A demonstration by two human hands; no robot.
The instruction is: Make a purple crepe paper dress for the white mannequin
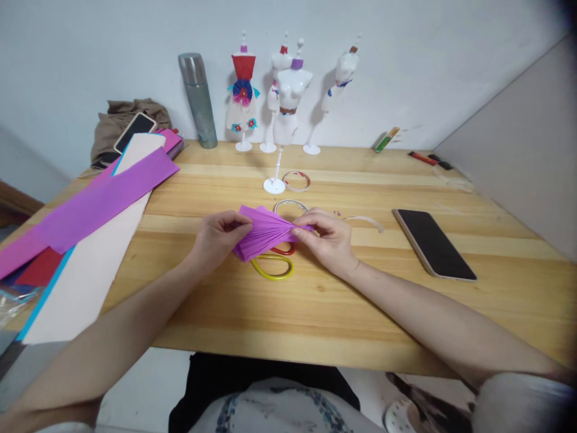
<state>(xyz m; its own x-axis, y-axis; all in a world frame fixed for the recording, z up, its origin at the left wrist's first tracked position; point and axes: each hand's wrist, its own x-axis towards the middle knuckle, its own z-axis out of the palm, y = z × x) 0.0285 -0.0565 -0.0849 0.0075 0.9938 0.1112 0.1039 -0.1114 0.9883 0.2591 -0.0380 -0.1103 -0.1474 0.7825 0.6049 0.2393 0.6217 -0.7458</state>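
A pleated piece of purple paper (265, 231) is held between my two hands above the wooden table. My left hand (220, 236) pinches its wider, fanned left side between thumb and fingers. The folds gather narrowly at the right, where my right hand (327, 239) pinches them. Partly beneath the paper lie scissors with a yellow handle loop (274, 275) and a red handle loop (285, 248); their blades are hidden. Just behind the paper is a roll of tape (291, 203).
Small white mannequins (293, 90) on stands and a grey-green bottle (201, 111) line the back. Coloured paper strips (108, 192) cover the left side. A dark phone (433, 243) lies at the right. Another tape roll (303, 180) rests by the front mannequin's base.
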